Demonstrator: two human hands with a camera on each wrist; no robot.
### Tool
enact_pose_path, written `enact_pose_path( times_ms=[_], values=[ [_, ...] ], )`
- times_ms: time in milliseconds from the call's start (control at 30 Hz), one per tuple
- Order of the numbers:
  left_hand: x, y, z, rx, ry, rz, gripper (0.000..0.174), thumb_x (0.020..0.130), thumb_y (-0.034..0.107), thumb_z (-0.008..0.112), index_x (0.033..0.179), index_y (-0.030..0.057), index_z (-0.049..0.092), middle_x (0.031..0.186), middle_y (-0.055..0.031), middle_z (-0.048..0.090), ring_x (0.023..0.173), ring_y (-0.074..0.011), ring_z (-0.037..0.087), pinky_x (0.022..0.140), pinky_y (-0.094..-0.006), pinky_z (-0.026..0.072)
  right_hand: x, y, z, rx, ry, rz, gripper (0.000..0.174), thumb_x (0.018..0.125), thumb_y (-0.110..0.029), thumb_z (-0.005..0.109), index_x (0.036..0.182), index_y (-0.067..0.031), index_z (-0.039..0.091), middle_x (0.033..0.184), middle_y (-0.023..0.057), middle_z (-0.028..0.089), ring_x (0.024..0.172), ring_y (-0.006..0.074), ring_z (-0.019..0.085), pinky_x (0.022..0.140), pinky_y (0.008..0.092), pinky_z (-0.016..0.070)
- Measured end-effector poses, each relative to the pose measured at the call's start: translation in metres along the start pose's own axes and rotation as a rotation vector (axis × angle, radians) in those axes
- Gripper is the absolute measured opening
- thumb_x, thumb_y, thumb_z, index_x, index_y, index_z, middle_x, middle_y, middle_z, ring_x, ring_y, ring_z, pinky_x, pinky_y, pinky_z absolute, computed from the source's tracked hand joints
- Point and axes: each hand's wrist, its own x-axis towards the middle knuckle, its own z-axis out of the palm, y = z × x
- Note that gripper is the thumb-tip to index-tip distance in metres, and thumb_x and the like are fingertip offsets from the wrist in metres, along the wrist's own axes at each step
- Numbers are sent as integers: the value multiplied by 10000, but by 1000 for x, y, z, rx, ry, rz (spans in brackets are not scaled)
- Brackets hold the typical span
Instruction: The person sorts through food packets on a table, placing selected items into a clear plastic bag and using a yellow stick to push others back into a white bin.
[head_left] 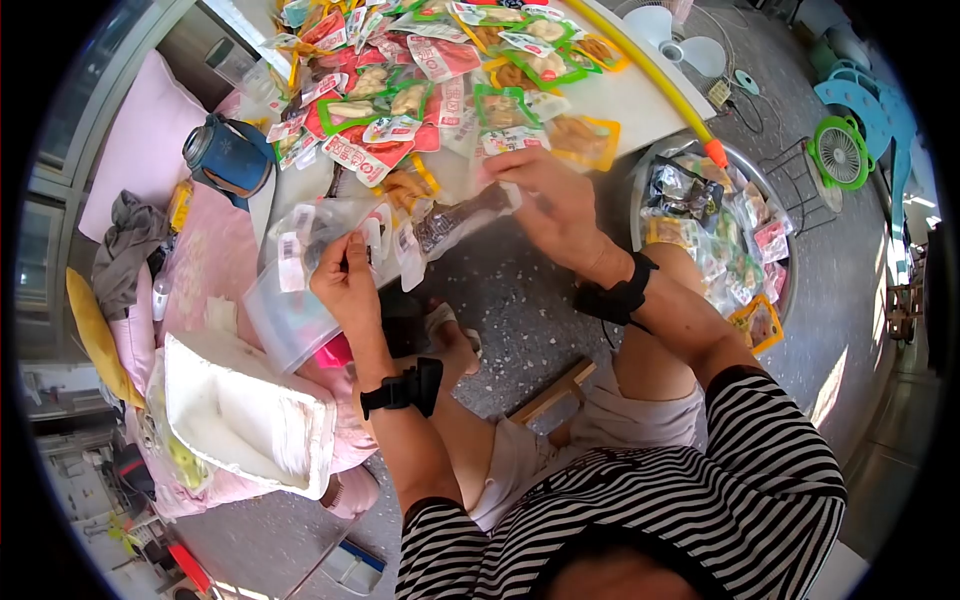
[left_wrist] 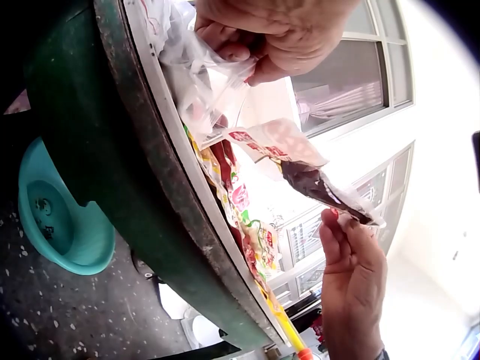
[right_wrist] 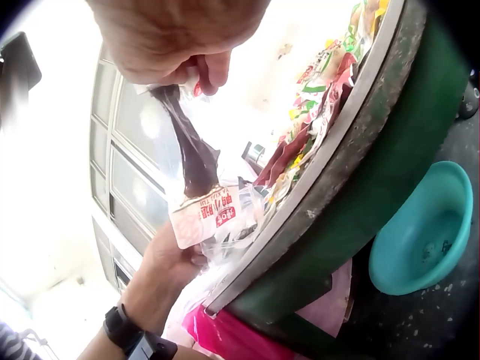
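The right hand pinches one end of a clear packet with dark brown food, stretched sideways in front of the table. In the right wrist view the packet's white and red label hangs at the end nearer the left hand. The left hand pinches clear plastic bags with white labels; in the left wrist view its fingertips hold crumpled clear plastic. Whether it also touches the dark packet cannot be told.
Colourful food packets are piled on the white table. A metal basin of packets stands at the right, a white foam box at the lower left. A yellow pole crosses the table; a blue jug stands left.
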Motion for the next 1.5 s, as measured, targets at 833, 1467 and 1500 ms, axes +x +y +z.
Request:
enact_pose_path(
  times_ms=[833,1467,1500],
  values=[
    [-6,13,6,410,7,365,114,811,10,603,901,5,671,705,-149,570,582,-319,558,536,-382,441,-21,6,27,640,-326,927,192,863,-44,595,1047,-32,648,892,64,600,774,132,607,634,268,531],
    [-13,21,4,458,-19,397,111,815,38,608,911,36,665,744,-133,577,597,-340,587,525,-409,463,-20,14,116,905,-116,822,64,854,3,608,910,8,578,838,44,620,712,114,612,629,239,527],
    [-13,22,4,449,-22,398,116,817,20,601,915,19,663,741,-137,575,597,-327,580,530,-393,457,-18,14,122,914,-122,829,70,855,6,606,922,11,584,844,44,624,719,114,614,636,241,529]
  ],
)
